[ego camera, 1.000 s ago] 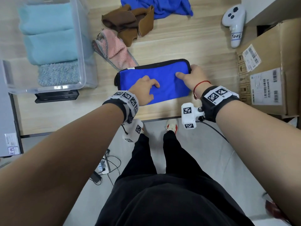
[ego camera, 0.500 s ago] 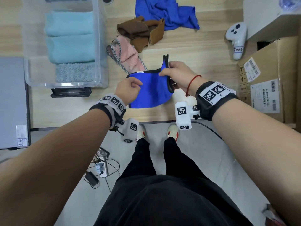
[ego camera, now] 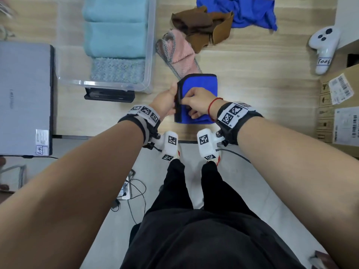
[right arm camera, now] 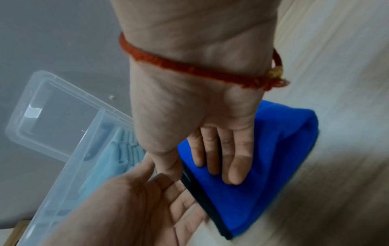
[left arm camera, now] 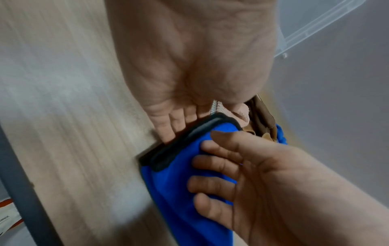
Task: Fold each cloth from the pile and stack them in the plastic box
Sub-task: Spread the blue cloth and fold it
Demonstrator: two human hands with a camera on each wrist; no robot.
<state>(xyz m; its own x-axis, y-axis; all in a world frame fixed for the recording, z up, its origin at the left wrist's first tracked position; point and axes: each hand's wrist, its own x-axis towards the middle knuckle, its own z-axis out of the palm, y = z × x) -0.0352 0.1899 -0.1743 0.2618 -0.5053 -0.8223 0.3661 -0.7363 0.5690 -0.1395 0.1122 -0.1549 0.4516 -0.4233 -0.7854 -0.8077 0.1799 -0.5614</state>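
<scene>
Near the front edge of the wooden surface lies the folded blue cloth, just right of the clear plastic box that holds folded teal and grey towels. Right hand lies on top of the cloth, fingers straight and pressing down, thumb at the black-trimmed edge. Left hand rests flat against that left edge, fingers straight, clasping nothing. Beyond sit a pink cloth, a brown cloth and another blue one.
</scene>
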